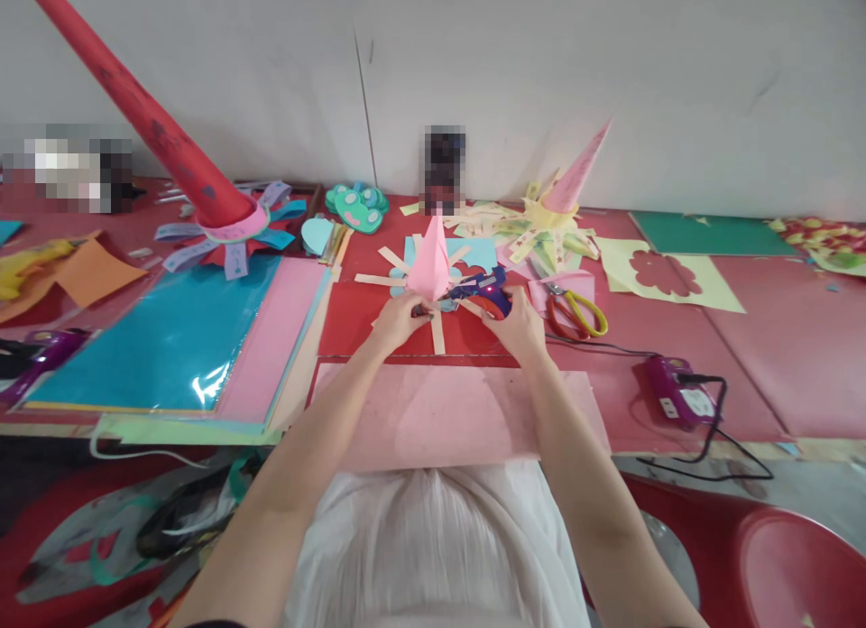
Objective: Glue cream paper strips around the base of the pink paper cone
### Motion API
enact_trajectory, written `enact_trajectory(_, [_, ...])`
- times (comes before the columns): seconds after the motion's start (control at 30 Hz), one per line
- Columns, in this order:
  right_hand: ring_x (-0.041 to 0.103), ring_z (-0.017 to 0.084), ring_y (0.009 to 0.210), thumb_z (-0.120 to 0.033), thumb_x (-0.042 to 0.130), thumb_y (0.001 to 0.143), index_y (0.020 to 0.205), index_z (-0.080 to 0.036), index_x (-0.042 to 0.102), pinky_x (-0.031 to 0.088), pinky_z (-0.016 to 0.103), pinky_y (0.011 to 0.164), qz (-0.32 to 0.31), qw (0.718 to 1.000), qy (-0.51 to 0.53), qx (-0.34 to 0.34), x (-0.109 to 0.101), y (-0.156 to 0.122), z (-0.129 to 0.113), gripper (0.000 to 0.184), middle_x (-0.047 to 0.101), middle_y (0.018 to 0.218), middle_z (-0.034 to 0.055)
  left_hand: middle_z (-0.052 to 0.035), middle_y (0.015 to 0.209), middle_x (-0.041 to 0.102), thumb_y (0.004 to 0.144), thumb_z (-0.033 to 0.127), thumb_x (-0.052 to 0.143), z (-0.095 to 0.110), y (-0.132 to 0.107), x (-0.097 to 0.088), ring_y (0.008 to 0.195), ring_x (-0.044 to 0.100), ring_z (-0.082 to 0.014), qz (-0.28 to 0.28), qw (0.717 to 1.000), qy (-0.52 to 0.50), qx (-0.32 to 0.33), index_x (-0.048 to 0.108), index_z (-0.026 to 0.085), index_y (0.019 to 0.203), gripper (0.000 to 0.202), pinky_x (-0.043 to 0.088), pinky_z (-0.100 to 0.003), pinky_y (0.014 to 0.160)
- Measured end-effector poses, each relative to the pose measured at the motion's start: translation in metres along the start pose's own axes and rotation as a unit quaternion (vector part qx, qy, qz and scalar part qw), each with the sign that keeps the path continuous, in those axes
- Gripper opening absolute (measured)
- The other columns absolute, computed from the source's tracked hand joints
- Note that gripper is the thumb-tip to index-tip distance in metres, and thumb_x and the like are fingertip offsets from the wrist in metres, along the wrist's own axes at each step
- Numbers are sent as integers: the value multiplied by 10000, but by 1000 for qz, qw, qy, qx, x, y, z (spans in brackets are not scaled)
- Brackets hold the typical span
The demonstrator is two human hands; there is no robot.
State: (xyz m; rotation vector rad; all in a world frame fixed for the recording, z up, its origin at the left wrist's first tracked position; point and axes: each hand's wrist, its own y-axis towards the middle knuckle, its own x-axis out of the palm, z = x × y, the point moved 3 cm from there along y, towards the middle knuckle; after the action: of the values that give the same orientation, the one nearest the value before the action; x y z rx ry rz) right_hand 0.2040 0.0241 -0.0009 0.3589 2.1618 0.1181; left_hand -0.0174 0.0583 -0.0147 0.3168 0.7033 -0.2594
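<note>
A pink paper cone (430, 260) stands upright in front of me, with pale paper strips (380, 281) spreading out from its base. My left hand (403, 321) is closed at the near left side of that base, its fingertips pinching there. A dark blue glue gun (482, 285) with a small red light is gripped in my right hand (520, 326). Its nozzle points left at the base of the cone. Under the strips lie a red sheet (342, 326) and a light blue paper piece (482, 249). The fingers hide part of the cone's lower edge.
Scissors (587, 312) with red and yellow handles lie right of the glue gun. A purple power strip (667, 393) with a black cable sits near the front edge. Tall red cone (162, 150) and pink cone (578, 172) stand behind. Blue sheets (169, 339) lie left.
</note>
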Motion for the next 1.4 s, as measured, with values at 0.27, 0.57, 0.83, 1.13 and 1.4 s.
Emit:
enact_trajectory(0.27, [646, 266, 970, -347, 602, 716, 1023, -224, 511, 532, 409, 756, 25, 998, -3, -60, 1, 0, -1, 343, 660, 1091, 108, 2, 774, 672, 737, 149, 714, 0, 1, -6, 685, 597, -123, -33, 999, -9, -19, 659, 192, 699, 80, 425, -238, 620])
enact_trajectory(0.57, [668, 238, 867, -329, 600, 730, 1015, -221, 534, 539, 371, 724, 30, 993, -5, -117, -3, 0, -2, 312, 691, 1018, 92, 9, 768, 671, 738, 166, 709, -1, 1, -8, 702, 602, -128, -51, 998, -19, -28, 677, 204, 707, 59, 425, -240, 641])
enact_trajectory(0.83, [671, 241, 885, -287, 606, 722, 1019, -220, 540, 542, 360, 702, 42, 991, -24, -128, 0, -1, -3, 312, 696, 1033, 85, 3, 780, 672, 741, 168, 702, -1, 1, -8, 707, 595, -132, -56, 998, -8, -29, 677, 205, 711, 54, 412, -242, 632])
enact_trajectory(1.13, [663, 229, 900, -276, 571, 748, 1031, -224, 542, 538, 356, 726, 36, 988, -18, -149, -2, -2, -3, 289, 684, 1059, 77, 5, 773, 673, 736, 161, 704, 1, 1, -9, 703, 595, -130, -55, 997, -7, -44, 672, 199, 706, 58, 415, -242, 638])
enact_trajectory(1.4, [634, 247, 989, -281, 559, 770, 1033, -225, 561, 531, 370, 760, 26, 987, -36, -152, -4, -2, -5, 269, 675, 1071, 82, 3, 762, 675, 739, 182, 699, 0, 0, -9, 690, 594, -135, -51, 998, -8, -30, 666, 211, 696, 62, 419, -244, 619])
